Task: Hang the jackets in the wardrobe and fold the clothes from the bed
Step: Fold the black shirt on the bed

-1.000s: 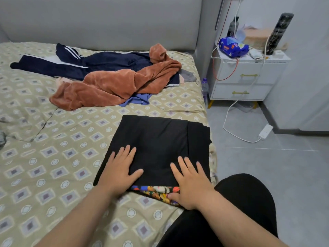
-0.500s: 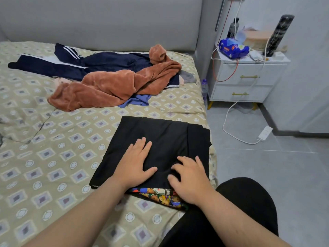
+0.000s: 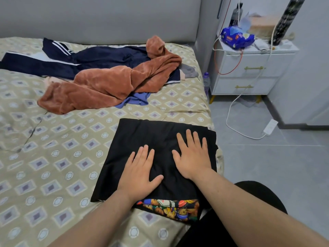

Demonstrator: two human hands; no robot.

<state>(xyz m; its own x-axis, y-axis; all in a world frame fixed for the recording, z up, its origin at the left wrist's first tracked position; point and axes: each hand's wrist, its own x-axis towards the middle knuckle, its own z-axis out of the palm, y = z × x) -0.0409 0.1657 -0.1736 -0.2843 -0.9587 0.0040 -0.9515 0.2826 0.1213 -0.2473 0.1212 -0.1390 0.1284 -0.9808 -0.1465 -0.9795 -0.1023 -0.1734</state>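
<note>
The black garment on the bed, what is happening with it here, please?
A person is folding clothes on the bed. The left hand and the right hand lie flat, fingers straight, on the folded black garment, pressing it smooth. It sits on top of a colourful printed garment. Farther back, a brown fleece garment and a navy striped jacket lie unfolded in a heap.

A black folded garment (image 3: 156, 139) with a cartoon-print edge lay on the beige diamond-patterned bed (image 3: 53, 166); upper left, a rust fleece (image 3: 106, 86) covered navy white-striped trousers (image 3: 53, 57).
</note>
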